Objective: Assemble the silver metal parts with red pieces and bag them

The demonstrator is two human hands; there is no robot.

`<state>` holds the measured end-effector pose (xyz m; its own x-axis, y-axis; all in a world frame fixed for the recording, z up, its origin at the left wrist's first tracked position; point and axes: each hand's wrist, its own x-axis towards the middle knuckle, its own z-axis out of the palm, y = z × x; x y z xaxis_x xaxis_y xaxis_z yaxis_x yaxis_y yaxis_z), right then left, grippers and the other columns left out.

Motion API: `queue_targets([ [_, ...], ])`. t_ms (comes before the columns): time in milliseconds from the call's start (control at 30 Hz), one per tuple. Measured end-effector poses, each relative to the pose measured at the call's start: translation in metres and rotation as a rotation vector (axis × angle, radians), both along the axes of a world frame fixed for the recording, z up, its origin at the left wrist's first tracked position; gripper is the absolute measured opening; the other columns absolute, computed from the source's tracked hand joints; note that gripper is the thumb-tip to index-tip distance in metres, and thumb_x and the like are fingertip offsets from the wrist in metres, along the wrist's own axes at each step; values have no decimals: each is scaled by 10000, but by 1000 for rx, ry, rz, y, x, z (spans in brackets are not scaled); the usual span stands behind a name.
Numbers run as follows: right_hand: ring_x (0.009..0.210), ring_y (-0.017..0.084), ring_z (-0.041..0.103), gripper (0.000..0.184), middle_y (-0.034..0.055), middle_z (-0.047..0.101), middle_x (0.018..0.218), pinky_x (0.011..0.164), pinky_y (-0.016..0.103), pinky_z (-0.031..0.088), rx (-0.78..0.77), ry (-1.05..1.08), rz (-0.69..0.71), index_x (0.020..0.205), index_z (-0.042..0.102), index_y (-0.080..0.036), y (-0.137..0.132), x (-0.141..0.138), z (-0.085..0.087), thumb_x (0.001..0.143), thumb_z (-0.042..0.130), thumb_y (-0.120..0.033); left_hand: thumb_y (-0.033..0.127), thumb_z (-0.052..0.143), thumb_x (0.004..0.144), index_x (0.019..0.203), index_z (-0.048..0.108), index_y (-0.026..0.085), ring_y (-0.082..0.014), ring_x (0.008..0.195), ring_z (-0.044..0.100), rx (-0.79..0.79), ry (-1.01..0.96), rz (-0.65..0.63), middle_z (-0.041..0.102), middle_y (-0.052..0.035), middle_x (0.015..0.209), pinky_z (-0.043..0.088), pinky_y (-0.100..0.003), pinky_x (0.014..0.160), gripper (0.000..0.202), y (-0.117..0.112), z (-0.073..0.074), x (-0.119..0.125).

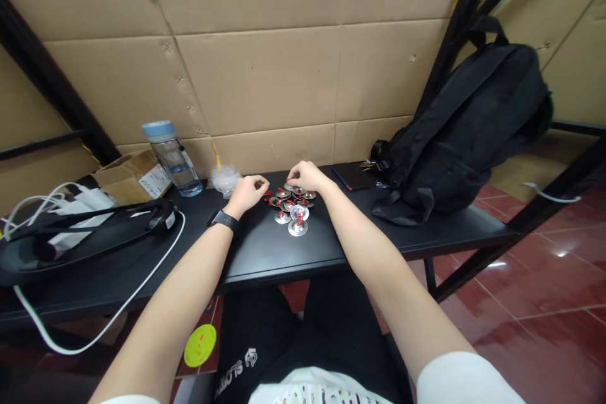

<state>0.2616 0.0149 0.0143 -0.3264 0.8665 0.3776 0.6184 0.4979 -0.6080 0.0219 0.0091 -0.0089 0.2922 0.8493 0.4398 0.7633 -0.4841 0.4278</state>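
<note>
A pile of small silver finger cymbals [286, 205] with red straps lies on the black table, and a few of them sit at its near edge. My right hand [305, 175] is closed at the back of the pile, its fingertips pinching a cymbal by the red strap. Just left of the pile, my left hand [249, 192] is curled with thumb and fingers together; whether anything is between them I cannot make out. A black watch [223, 220] is on my left wrist. Crumpled clear plastic bags [224, 179] lie behind my left hand.
A water bottle [176, 161] and a cardboard box [135, 175] stand at the left, beside a black case [95, 227] with white cables. At the right a black backpack [468, 132] leans by a dark notebook [353, 175]. Cardboard [265, 82] walls the back.
</note>
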Motion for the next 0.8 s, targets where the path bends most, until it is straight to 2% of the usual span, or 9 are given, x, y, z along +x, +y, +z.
queue_targets([
  [67, 710, 153, 696, 40, 19, 753, 764, 699, 255, 570, -32, 183, 72, 768, 762, -184, -3, -11, 0, 802, 768, -202, 348, 581, 904, 972, 767, 209, -217, 899, 721, 46, -44, -94, 796, -53, 998, 533, -303, 864, 242, -6, 6, 5],
  [133, 700, 152, 696, 109, 23, 737, 804, 627, 263, 604, -137, 390, 128, 807, 725, -178, -6, -24, -2, 843, 757, -277, 340, 580, 904, 1029, 754, 203, -216, 945, 715, 111, -59, -138, 789, -54, 1043, 523, -307, 899, 254, -13, 11, 9],
  [233, 711, 131, 686, 249, -5, 673, 782, 622, 272, 651, -259, 619, 180, 762, 632, -175, -12, -40, -6, 820, 805, -344, 326, 586, 890, 997, 745, 193, -217, 941, 710, 163, -50, -126, 785, -56, 1026, 517, -311, 905, 234, -20, 15, 12],
  [300, 716, 111, 678, 299, -20, 643, 776, 656, 271, 666, -298, 691, 206, 743, 594, -170, -15, -45, -7, 810, 823, -351, 363, 599, 885, 965, 743, 192, -219, 921, 709, 142, -40, -136, 788, -53, 1003, 519, -310, 895, 237, -22, 17, 11],
  [433, 722, 105, 682, 338, -12, 647, 786, 679, 260, 669, -343, 731, 241, 742, 593, -158, -20, -44, -5, 792, 845, -378, 397, 568, 904, 921, 740, 194, -219, 884, 707, 126, -45, -115, 791, -55, 969, 518, -305, 855, 267, -22, 17, 12],
  [633, 683, 130, 696, 418, 28, 704, 893, 606, 263, 646, -372, 681, 299, 800, 652, -153, -18, -35, -5, 615, 953, -376, 333, 608, 822, 805, 712, 192, -201, 748, 667, 203, -17, -39, 765, -48, 825, 489, -296, 734, 177, -24, 14, 21],
  [733, 699, 139, 695, 307, 33, 721, 890, 634, 268, 622, -249, 612, 186, 809, 666, -158, -7, -29, -7, 689, 888, -333, 320, 624, 789, 720, 675, 200, -188, 693, 653, 185, -26, -18, 739, -32, 742, 475, -293, 697, 147, -22, 11, 19],
  [800, 771, 159, 704, 218, 33, 733, 880, 723, 288, 612, -103, 501, 1, 810, 676, -168, 1, -19, -7, 735, 834, -297, 302, 624, 783, 713, 673, 206, -183, 698, 662, 171, -47, 8, 740, -26, 740, 478, -288, 699, 128, -17, 8, 16],
])
